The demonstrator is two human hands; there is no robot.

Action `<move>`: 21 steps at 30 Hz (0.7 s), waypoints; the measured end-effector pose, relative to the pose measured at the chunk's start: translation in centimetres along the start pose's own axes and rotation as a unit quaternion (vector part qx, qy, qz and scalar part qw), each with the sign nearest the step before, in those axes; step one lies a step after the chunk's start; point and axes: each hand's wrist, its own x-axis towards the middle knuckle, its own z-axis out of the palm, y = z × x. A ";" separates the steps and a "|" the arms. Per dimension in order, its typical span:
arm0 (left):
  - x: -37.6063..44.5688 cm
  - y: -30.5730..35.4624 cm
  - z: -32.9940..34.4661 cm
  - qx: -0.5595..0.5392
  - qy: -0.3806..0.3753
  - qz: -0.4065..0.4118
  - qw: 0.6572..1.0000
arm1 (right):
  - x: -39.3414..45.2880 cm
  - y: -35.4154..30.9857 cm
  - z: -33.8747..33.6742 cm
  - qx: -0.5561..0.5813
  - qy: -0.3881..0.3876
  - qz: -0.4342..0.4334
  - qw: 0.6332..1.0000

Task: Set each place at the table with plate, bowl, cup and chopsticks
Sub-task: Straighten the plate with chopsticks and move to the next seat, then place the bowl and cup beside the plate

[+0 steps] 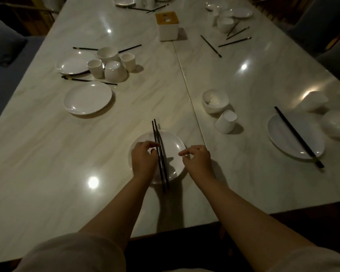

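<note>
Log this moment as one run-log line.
left hand: pinches chopsticks over plate | right hand: loosely curled, empty | bowl, cup: unplaced

Nearest on the counter: plate under a chopstick pair, flanked by left hand and right hand; beyond-right, bowl then tipped cup (apart); far right, second plate bearing chopsticks; beyond-left, bare plate.
</note>
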 end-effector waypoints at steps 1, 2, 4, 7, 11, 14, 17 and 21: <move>0.3 0.7 0.5 -0.014 -0.013 0.000 1.000 | 0.5 0.0 -0.5 0.009 -0.001 -0.004 1.000; 0.7 1.4 1.0 -0.034 -0.028 -0.006 0.999 | 1.2 0.0 -1.1 0.017 -0.003 -0.006 1.000; 1.7 2.7 2.2 -0.059 -0.049 -0.014 0.997 | 2.8 0.1 -2.0 0.020 -0.006 -0.007 1.000; 3.5 5.1 4.5 -0.079 -0.070 -0.024 0.994 | 5.8 0.2 -3.3 0.022 0.002 0.000 1.000; 6.3 8.2 8.2 -0.144 -0.107 -0.065 0.982 | 10.5 0.0 -6.3 0.041 0.028 -0.026 0.998; 8.9 10.1 11.1 -0.153 -0.115 -0.072 0.979 | 14.2 -0.4 -8.8 0.050 0.057 -0.043 0.996; 11.3 11.9 14.1 -0.142 -0.107 -0.083 0.981 | 18.2 -0.3 -10.6 0.003 0.093 -0.043 0.995; 13.6 13.4 17.3 -0.159 -0.116 -0.124 0.973 | 22.5 0.4 -12.2 -0.023 0.052 0.029 0.998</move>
